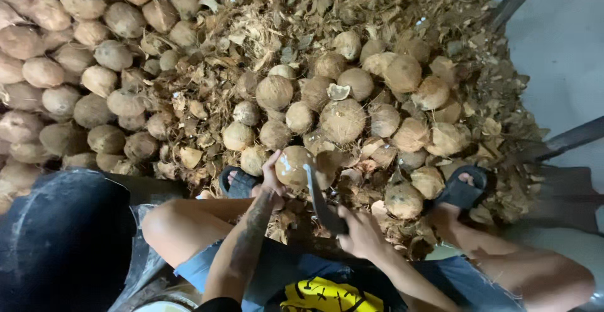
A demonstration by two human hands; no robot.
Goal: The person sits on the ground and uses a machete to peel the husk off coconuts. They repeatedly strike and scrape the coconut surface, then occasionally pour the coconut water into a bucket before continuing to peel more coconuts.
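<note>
Between the knees, left hand [272, 175] grips coconut [293, 166], right hand [360, 231] knife [318, 194].

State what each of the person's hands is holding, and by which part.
The left hand grips a husked coconut by its left side. The right hand holds a knife by its handle, blade against the coconut.

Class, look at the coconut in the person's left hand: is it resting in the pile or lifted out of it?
Lifted out: the left hand holds the coconut above the husk pile.
</note>
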